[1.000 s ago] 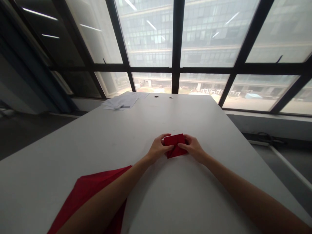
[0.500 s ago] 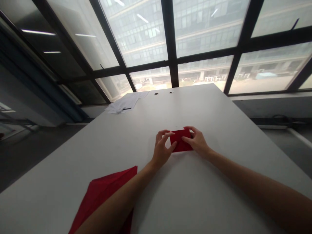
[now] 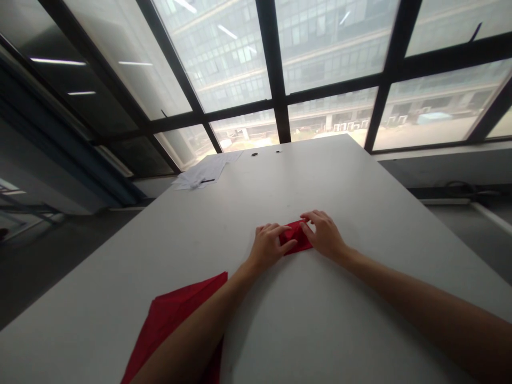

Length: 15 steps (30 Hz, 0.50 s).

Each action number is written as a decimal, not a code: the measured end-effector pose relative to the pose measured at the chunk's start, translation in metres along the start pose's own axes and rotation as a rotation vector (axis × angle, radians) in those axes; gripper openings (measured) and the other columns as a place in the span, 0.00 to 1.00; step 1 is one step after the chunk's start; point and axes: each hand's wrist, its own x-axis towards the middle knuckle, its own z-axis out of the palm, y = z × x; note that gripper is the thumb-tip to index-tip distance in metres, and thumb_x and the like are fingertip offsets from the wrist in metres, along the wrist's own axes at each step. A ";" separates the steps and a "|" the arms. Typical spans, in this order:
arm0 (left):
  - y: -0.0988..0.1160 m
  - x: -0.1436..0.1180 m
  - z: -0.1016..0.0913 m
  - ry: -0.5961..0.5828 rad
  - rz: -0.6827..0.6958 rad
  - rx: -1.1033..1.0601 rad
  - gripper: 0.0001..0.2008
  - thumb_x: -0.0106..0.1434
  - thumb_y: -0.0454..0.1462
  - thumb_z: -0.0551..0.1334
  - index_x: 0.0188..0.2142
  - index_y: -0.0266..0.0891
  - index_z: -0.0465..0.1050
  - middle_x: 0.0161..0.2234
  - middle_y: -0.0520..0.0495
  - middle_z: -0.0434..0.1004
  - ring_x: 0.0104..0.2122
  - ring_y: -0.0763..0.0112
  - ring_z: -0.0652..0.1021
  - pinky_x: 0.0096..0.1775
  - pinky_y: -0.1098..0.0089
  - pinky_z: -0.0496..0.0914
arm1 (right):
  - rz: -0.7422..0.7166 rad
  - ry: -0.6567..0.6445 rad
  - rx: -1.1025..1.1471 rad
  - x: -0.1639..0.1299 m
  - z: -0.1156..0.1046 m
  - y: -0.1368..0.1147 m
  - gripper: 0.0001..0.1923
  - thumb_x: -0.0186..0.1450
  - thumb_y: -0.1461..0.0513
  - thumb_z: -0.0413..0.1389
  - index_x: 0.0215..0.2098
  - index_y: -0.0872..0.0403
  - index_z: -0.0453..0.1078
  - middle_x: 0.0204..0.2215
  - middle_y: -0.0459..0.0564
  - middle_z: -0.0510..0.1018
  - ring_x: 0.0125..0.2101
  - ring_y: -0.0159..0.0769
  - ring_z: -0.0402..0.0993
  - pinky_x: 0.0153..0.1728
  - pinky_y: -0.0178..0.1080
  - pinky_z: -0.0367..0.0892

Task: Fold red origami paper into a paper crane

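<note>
Small folded red piece [image 3: 298, 239] at mid-worktop, a little right of centre, its creases partly covered by fingers; seems to lie low against the white worktop [image 3: 340, 181]. Left hand [image 3: 286, 239] at its left end: thumb and forefinger spread, tips on the red surface, some red showing between them. Right hand [image 3: 307, 220] at the right end: thumb and forefinger parted, touching the far right corner. Whether either hand actually pinches the piece, cannot tell. Near left, a larger red sheet [image 3: 172, 314], perhaps several layered, lies on the worktop; left forearm [image 3: 200, 324] crosses above and hides part of it. Far left edge: loose white papers [image 3: 203, 169], overlapping, with a slim dark object [image 3: 208, 181] on top. Far end: a small dark round spot [image 3: 254, 154]. Beyond, black-framed windows [image 3: 232, 58]; blue curtain [image 3: 80, 138] at far left.
</note>
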 end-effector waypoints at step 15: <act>-0.007 0.001 0.003 0.034 -0.036 -0.112 0.17 0.60 0.41 0.68 0.49 0.44 0.75 0.37 0.50 0.80 0.37 0.66 0.77 0.45 0.65 0.68 | -0.031 -0.216 0.245 -0.001 -0.003 0.009 0.13 0.56 0.73 0.54 0.34 0.51 0.74 0.33 0.46 0.80 0.38 0.38 0.71 0.44 0.40 0.63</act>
